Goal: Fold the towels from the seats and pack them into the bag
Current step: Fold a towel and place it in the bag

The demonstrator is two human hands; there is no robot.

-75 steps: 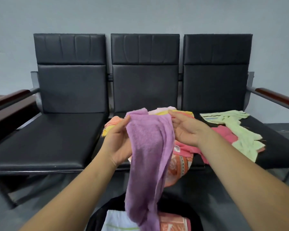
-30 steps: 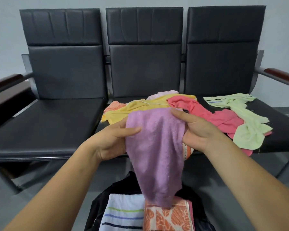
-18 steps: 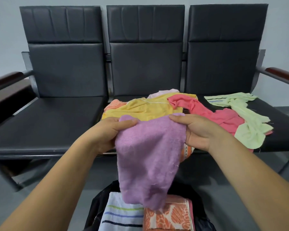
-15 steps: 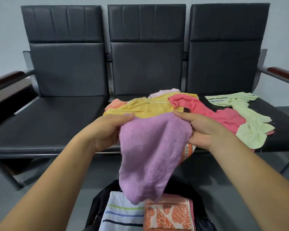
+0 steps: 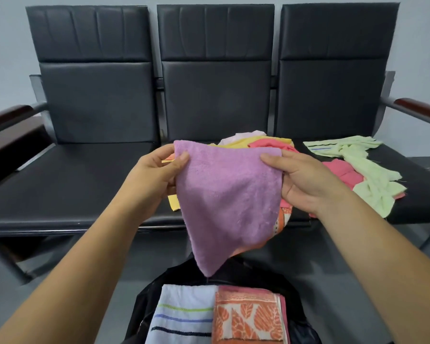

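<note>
The purple towel (image 5: 229,194) is being pinched at its top corners by the left hand (image 5: 157,180) and right hand (image 5: 308,182), best pulled taut for square folding.

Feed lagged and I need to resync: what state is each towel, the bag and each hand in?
purple towel: held up by its top corners, hanging above the bag
left hand: pinching its left corner
right hand: pinching its right corner
bag: open
striped towel: folded, in bag
orange leaf-print towel: folded, in bag
green towel: crumpled on right seat
pink towel: crumpled, unfolded
</note>
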